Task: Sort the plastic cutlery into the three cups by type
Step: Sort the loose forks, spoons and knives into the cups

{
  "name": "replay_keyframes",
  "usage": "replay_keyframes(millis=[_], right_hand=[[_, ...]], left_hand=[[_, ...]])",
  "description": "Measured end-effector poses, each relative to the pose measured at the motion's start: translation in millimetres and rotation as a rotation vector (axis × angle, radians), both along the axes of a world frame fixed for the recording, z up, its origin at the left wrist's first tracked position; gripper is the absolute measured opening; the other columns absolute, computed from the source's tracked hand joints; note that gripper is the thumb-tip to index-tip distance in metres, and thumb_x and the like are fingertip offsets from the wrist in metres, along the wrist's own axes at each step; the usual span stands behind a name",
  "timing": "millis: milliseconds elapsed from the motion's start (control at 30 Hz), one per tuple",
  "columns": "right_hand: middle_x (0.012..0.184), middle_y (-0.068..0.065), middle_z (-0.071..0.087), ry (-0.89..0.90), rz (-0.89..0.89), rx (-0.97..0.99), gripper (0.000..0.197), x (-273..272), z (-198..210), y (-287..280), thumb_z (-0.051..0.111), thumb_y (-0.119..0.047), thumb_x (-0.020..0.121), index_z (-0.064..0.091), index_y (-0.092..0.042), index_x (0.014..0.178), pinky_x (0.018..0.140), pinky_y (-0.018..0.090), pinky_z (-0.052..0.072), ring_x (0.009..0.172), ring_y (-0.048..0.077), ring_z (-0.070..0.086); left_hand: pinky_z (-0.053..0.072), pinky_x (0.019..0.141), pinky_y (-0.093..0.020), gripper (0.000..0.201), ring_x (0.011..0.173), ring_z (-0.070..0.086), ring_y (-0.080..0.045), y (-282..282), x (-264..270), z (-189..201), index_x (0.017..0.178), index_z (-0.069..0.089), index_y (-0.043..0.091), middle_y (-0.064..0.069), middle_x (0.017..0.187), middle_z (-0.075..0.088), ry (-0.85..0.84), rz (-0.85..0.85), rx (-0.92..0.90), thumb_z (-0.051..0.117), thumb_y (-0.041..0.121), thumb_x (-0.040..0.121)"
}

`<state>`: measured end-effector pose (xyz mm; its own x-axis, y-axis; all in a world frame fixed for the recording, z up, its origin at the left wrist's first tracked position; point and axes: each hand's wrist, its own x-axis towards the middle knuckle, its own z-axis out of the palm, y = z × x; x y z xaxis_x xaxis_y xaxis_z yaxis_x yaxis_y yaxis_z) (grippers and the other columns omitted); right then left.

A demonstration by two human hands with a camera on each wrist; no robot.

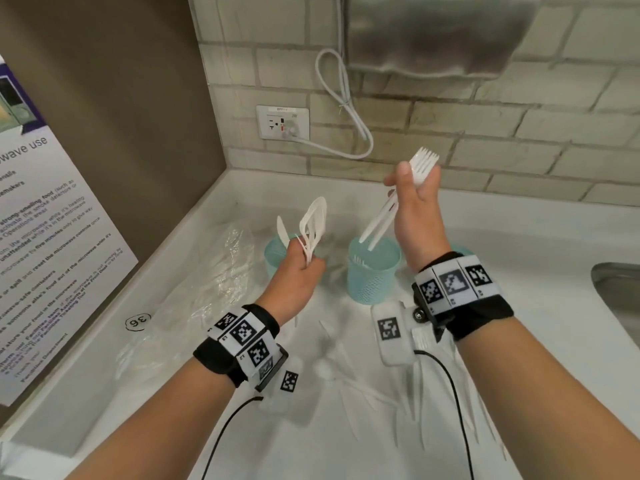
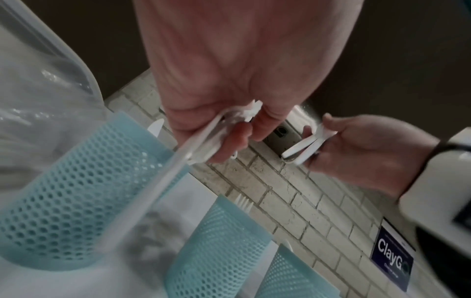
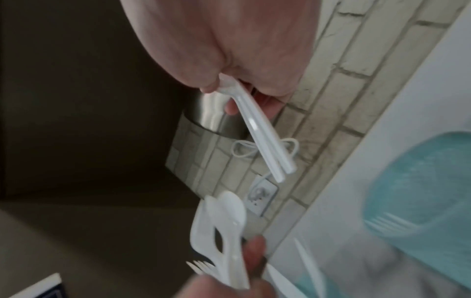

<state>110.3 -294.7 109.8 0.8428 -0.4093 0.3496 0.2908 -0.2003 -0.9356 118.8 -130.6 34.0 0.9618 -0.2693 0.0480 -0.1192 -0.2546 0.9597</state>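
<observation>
L hand [image 1: 294,275]: my fingers pinch white plastic spoons [image 1: 313,223], above left teal mesh cup [image 1: 275,252].
R hand [image 1: 414,209]: grips white plastic forks [image 1: 420,164], handles over middle teal mesh cup [image 1: 372,275].
Tabletop [image 1: 519,237]: loose white cutlery [image 1: 415,407] near me.

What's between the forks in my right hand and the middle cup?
Nothing: in the head view the forks in the right hand hang handle-down over the middle cup, only air between.
</observation>
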Motion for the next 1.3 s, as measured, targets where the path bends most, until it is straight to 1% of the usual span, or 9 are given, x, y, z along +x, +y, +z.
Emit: replay_keyframes(millis=[133, 267, 400, 533, 667, 767, 933, 1133, 1300], right_hand=[[0.098, -0.005, 0.054, 0.087, -0.015, -0.031, 0.026, 17.3, -31.4, -6.3, 0.031, -0.036, 0.102, 0.03, -0.018, 0.121, 0.091, 0.029, 0.037, 0.102, 0.017, 0.05], [0.122, 0.015, 0.053, 0.276, 0.006, -0.167, 0.028, 22.8, -64.3, -18.3, 0.036, -0.036, 0.1, 0.032, -0.017, 0.12, 0.091, 0.036, 0.035, 0.118, 0.033, 0.046], [0.127, 0.012, 0.049, 0.412, 0.004, -0.368, 0.039, 16.2, -76.8, -26.7, 0.045, -0.039, 0.097, 0.043, -0.011, 0.124, 0.091, 0.032, 0.031, 0.121, 0.031, 0.041], [0.12, 0.0, 0.049, 0.192, -0.129, -0.246, 0.037, 5.0, -65.7, -17.9, 0.055, -0.042, 0.091, 0.049, -0.02, 0.12, 0.097, 0.029, 0.033, 0.112, 0.015, 0.036], [0.1, -0.009, 0.055, 0.081, 0.074, -0.236, 0.016, -14.0, -57.6, 6.5, 0.066, -0.032, 0.082, 0.061, -0.029, 0.098, 0.085, 0.026, 0.044, 0.102, 0.018, 0.049], [0.096, -0.011, 0.051, 0.121, 0.145, -0.354, 0.031, -17.7, -62.9, 17.3, 0.068, -0.021, 0.082, 0.06, -0.026, 0.111, 0.081, 0.016, 0.04, 0.101, 0.016, 0.048], [0.098, 0.002, 0.053, 0.104, 0.143, -0.283, 0.009, -14.7, -63.9, 14.8, 0.066, -0.015, 0.086, 0.066, -0.015, 0.095, 0.072, 0.008, 0.042, 0.081, 0.012, 0.055], [0.09, 0.004, 0.067, 0.108, 0.118, -0.195, 0.006, -17.3, -61.0, 10.6, 0.057, -0.019, 0.093, 0.063, -0.016, 0.092, 0.078, 0.04, 0.053, 0.082, 0.019, 0.062], [0.077, -0.01, 0.055, -0.016, 0.051, -0.128, 0.013, -23.8, -24.3, -0.6, 0.05, -0.019, 0.096, 0.053, -0.028, 0.087, 0.065, 0.03, 0.05, 0.064, 0.009, 0.056]], left_hand=[[0.038, 0.064, -0.025, 0.031, 0.069, 0.038, -0.01, -12.1, -1.1, 5.1, 0.12, 0.034, 0.013, 0.002, 0.087, 0.036, 0.08, -0.073, -0.085, 0.036, -0.002, 0.094], [0.044, 0.073, -0.024, 0.044, 0.087, 0.041, -0.003, -19.7, -1.5, 4.3, 0.13, 0.028, 0.019, 0.01, 0.104, 0.036, 0.069, -0.158, -0.036, 0.038, -0.004, 0.094], [0.045, 0.069, -0.019, 0.042, 0.084, 0.041, 0.001, -26.7, -0.7, 0.8, 0.134, 0.027, 0.013, 0.005, 0.109, 0.032, 0.024, -0.128, 0.019, 0.035, -0.003, 0.096], [0.04, 0.052, -0.012, 0.035, 0.066, 0.041, -0.008, -35.2, -0.3, -0.6, 0.119, 0.031, 0.016, 0.001, 0.088, 0.035, 0.038, -0.027, -0.045, 0.03, -0.008, 0.094], [0.042, 0.049, -0.011, 0.027, 0.066, 0.044, -0.013, -35.9, -0.7, -1.7, 0.11, 0.031, 0.017, -0.006, 0.094, 0.037, -0.023, -0.049, 0.016, 0.033, -0.005, 0.094], [0.042, 0.051, -0.015, 0.024, 0.064, 0.045, -0.012, -35.3, -3.9, 2.7, 0.113, 0.032, 0.012, -0.008, 0.092, 0.044, -0.041, -0.108, 0.035, 0.035, -0.003, 0.095], [0.037, 0.05, -0.014, 0.021, 0.062, 0.043, -0.006, -36.0, -4.0, 5.4, 0.115, 0.036, 0.013, 0.002, 0.087, 0.049, 0.054, -0.139, -0.045, 0.044, 0.005, 0.097], [0.035, 0.051, -0.023, 0.035, 0.054, 0.042, -0.008, -39.3, -0.1, 9.3, 0.101, 0.054, 0.01, 0.004, 0.066, 0.047, 0.221, -0.126, -0.283, 0.045, 0.04, 0.085], [0.033, 0.05, -0.027, 0.024, 0.051, 0.041, -0.014, -40.9, 7.2, 7.1, 0.087, 0.042, 0.012, -0.004, 0.067, 0.047, 0.24, 0.001, -0.284, 0.032, 0.029, 0.101]])
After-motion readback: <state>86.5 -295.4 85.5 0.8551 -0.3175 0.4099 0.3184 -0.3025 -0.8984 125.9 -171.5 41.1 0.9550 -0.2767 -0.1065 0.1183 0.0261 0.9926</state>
